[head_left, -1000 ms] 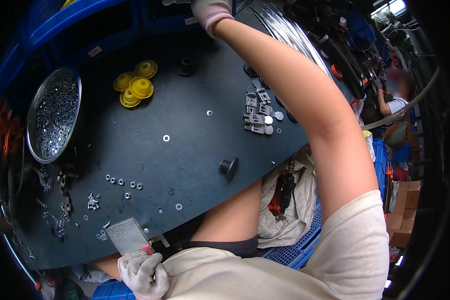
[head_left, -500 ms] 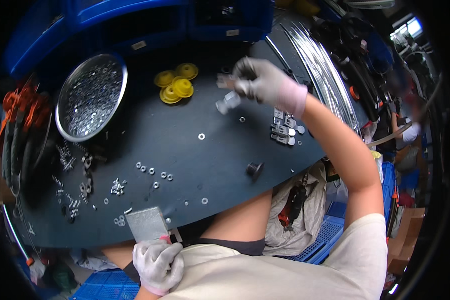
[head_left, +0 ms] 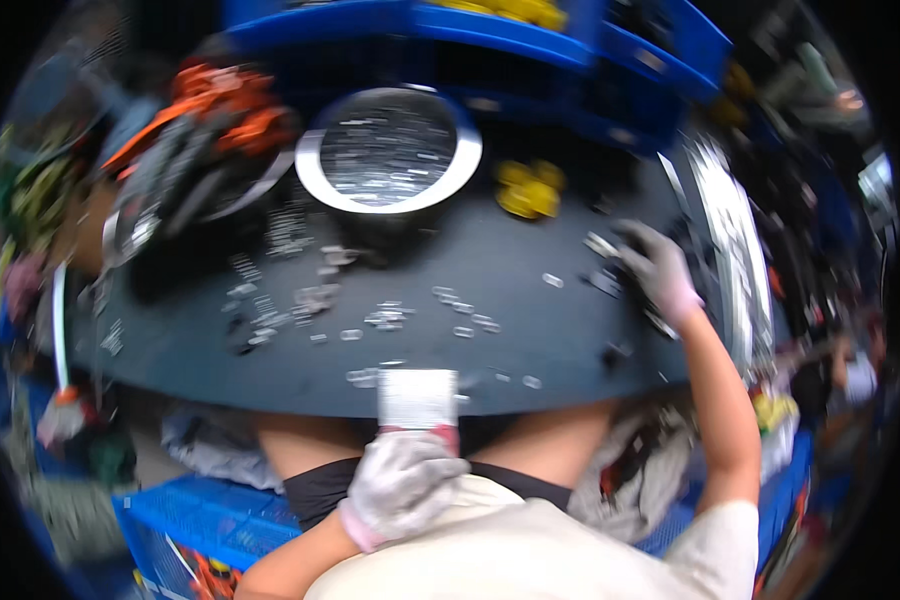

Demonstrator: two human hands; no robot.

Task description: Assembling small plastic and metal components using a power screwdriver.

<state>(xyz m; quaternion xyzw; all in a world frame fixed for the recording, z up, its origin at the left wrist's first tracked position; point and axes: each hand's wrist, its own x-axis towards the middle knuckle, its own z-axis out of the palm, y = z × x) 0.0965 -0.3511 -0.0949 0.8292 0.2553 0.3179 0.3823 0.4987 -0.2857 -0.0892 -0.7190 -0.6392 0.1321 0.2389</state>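
Hands | left hand (head_left: 400, 485) gripping metal plate (head_left: 417, 397) | right hand (head_left: 655, 268) outstretched, grip unclear, blurred

I count two gloved hands: my left hand (head_left: 402, 482) and my right hand (head_left: 658, 268). One flat grey plate (head_left: 417, 398) sits at the near edge of the one dark counter (head_left: 530, 320). One round metal bowl (head_left: 390, 150) holds small silvery parts, too many and too blurred to count. There is one cluster of yellow caps (head_left: 528, 188); I cannot tell how many are in it. Small metal pieces (head_left: 388, 318) lie scattered across the counter, well over a dozen, exact number unclear. One orange-and-black bundle (head_left: 205, 125) lies at the far left.
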